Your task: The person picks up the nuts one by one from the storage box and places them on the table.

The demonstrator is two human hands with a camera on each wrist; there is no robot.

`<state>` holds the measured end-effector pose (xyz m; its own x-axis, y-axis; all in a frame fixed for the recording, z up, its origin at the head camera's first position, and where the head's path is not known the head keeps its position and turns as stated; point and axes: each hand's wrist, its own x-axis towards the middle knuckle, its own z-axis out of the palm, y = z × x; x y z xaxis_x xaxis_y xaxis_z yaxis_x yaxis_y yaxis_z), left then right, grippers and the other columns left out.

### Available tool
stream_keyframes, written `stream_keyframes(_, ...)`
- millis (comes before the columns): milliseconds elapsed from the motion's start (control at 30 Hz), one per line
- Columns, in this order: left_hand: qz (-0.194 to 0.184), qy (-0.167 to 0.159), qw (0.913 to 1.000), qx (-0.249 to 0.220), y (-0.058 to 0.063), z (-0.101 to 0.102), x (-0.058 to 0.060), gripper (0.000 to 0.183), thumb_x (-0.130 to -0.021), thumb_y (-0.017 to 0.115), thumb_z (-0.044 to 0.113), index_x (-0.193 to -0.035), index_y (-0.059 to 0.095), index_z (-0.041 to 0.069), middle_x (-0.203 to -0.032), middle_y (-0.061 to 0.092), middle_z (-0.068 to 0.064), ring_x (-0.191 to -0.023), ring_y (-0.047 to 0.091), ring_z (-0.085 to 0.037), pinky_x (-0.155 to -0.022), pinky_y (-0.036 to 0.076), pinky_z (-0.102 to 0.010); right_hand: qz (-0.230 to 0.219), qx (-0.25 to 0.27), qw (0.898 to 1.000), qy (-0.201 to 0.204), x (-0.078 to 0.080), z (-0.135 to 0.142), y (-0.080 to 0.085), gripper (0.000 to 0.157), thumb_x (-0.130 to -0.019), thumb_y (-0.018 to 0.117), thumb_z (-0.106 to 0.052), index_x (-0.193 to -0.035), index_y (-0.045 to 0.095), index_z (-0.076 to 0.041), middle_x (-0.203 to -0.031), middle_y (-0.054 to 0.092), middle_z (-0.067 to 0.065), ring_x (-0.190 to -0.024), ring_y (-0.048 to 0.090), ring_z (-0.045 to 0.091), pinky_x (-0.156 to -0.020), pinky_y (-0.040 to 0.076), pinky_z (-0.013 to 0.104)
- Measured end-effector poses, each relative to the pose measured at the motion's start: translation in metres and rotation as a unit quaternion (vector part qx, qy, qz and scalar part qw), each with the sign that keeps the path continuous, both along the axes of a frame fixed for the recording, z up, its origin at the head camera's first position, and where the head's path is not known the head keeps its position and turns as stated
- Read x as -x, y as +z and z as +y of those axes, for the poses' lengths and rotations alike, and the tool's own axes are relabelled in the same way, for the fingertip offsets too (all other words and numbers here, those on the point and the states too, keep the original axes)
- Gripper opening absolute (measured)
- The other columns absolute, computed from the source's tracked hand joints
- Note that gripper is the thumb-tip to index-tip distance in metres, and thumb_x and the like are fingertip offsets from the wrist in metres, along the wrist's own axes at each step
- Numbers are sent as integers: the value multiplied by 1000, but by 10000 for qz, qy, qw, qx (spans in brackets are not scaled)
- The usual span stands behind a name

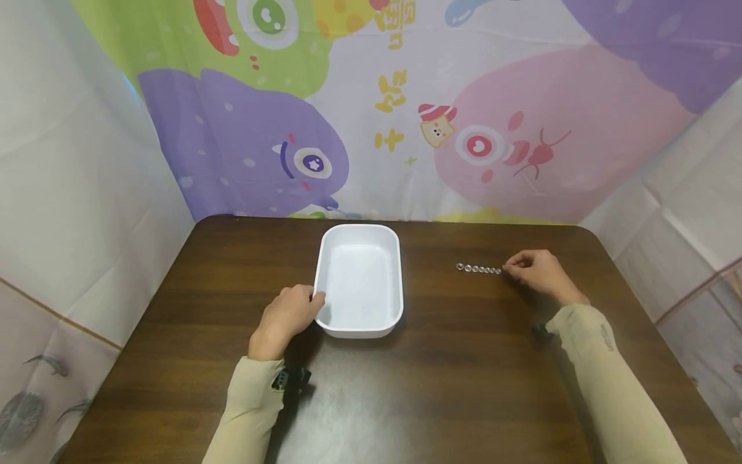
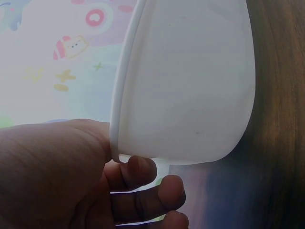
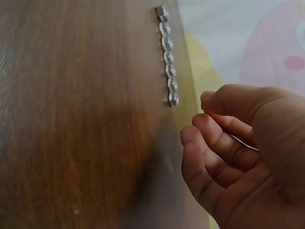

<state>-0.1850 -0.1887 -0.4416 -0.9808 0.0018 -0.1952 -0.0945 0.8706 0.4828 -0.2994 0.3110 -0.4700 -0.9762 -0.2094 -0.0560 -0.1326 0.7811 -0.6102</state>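
Observation:
A white rectangular plastic basin [image 1: 359,330] with rounded corners sits on the table, and nothing lies in it. My left hand [image 1: 288,316] grips its near left rim, thumb over the edge and fingers outside against the wall; the left wrist view shows the basin's side [image 2: 186,86] close up. To the right, several small clear glass-like beads [image 1: 475,269] form a straight row. Just off the right end of that row, my right hand [image 1: 539,270] has thumb and index finger pinched together. In the right wrist view, a tiny sliver of a bead [image 3: 202,108] shows between them, mostly hidden.
The dark brown wooden table [image 1: 429,386] has rounded far corners. Behind it hangs a cartoon-printed cloth [image 1: 394,180], and pale cloths [image 1: 87,193] flank both sides. A small dark device [image 1: 292,379] is worn on the left wrist.

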Motion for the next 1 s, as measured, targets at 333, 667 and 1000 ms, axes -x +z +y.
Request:
stream_keyframes(333, -2, 20, 10000, -26, 0, 1, 0, 41, -103, 48, 35, -113, 72, 4, -102, 72, -13, -79, 58, -24, -66, 46, -38, -188, -100, 9998, 5, 3, 3, -8, 24, -99, 68, -23, -107, 74, -1, -92, 72, 11, -73, 65, 18, -68, 53, 31)
stream_keyframes(667, -11, 15, 10000, -11, -1, 0, 0, 41, -103, 47, 35, -114, 72, 4, -102, 71, -13, -79, 58, -24, -66, 46, -39, -150, -224, 9996, -8, 3, 0, -8, 21, -99, 68, -20, -104, 74, 0, -92, 73, 11, -72, 64, 16, -68, 51, 32)
stream_keyframes(1000, -27, 42, 10000, 6, -1, 1, 1, 40, -103, 48, 36, -111, 73, 5, -103, 72, -14, -80, 58, -24, -65, 46, -39, -99, -409, 9991, -35, 6, -2, -9, 22, -98, 69, -23, -100, 74, -1, -91, 73, 10, -76, 61, 16, -71, 48, 31)
